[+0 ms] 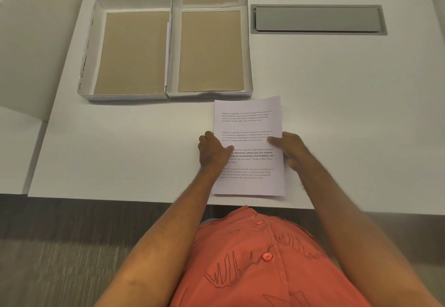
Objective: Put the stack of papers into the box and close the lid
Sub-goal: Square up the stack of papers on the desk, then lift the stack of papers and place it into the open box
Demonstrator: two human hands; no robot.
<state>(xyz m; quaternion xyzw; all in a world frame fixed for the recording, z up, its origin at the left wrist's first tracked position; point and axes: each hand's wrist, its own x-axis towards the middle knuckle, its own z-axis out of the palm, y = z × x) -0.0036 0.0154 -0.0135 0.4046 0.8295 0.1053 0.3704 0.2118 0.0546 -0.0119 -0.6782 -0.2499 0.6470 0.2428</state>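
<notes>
Two hands grip the stack of papers (248,123) by its long edges. The left hand (213,150) has its thumb lying on the printed top sheet at the left edge, with the other fingers curled down beside the edge, knuckles up; whether they reach under the sheets cannot be told. The right hand (290,151) pinches the right edge, thumb flat on the top sheet and pointing inward, the remaining fingers tucked below the paper and mostly hidden. Both bare forearms run back toward the wearer's orange buttoned shirt (260,258) at the bottom of the view.

The stack lies on the white table (120,150), close to its near edge, with its top sheet showing four blocks of printed text. The far right corner of the top sheet looks slightly lifted or shifted from the sheets under it. The stack's far edge sits just short of the front wall of the box (210,51), which stands open with a brown cardboard floor and white walls. Touching its left side is the lid (131,51), lying inside-up, also brown inside. Right of the box, well apart from the papers, a grey cover plate (317,19) is set into the tabletop.
</notes>
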